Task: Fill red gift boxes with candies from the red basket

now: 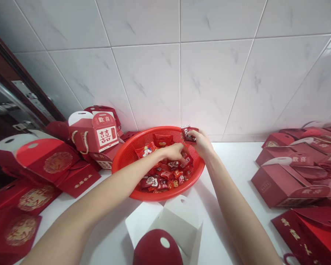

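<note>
A red plastic colander basket [117, 162] stands against the tiled wall, with many small red wrapped sweets [165, 173] inside. My left hand [175, 152] is down in it, fingers curled and closed among the wrappers; their tips are partly hidden, so what they grip is unclear. Over the basket's right rim, my right hand [200, 142] pinches dark red sweet packets [188, 133] with white print. Directly in front of me sits an unfolded gift box [179, 224], its white inside facing up and its dark red rounded flap towards me.
Red gift boxes [57, 162] are piled on the left, one lighter box [103, 132] with rope handles on top. More red boxes [289, 184] line the right side. A white tiled wall [209, 81] closes off the back of the white tabletop [231, 165].
</note>
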`<state>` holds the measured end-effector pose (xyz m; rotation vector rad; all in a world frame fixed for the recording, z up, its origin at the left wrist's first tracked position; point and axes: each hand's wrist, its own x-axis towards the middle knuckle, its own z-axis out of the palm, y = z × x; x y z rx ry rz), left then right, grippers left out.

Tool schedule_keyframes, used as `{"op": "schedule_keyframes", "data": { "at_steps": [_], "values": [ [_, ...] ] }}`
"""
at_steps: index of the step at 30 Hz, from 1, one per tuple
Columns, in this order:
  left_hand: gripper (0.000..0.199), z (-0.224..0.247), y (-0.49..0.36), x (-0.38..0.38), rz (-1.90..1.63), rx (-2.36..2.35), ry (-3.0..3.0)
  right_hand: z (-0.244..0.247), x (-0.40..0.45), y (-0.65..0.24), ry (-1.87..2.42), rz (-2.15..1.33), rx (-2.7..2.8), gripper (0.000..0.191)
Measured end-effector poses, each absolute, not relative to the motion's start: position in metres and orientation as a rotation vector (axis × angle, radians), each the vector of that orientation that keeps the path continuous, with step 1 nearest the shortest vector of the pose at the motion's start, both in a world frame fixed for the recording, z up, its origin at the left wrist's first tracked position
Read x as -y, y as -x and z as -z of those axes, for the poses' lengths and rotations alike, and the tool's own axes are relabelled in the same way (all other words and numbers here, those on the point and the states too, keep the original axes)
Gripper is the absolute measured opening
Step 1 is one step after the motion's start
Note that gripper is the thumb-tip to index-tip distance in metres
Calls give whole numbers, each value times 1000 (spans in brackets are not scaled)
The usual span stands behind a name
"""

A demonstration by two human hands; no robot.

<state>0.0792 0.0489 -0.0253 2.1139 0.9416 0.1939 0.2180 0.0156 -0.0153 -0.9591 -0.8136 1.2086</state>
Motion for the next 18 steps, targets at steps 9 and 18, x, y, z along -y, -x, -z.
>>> {"op": "schedule_keyframes", "data": {
  "at_steps": [9,18],
  "values": [
    [34,-3,-53,-73,-946,-991,-1620,11,-13,-217,915,-1240,761,10],
    [44,-5,-57,-66,-978,-878,-1569,16,-12,-219,915,-1306,900,12]
  ]
}}
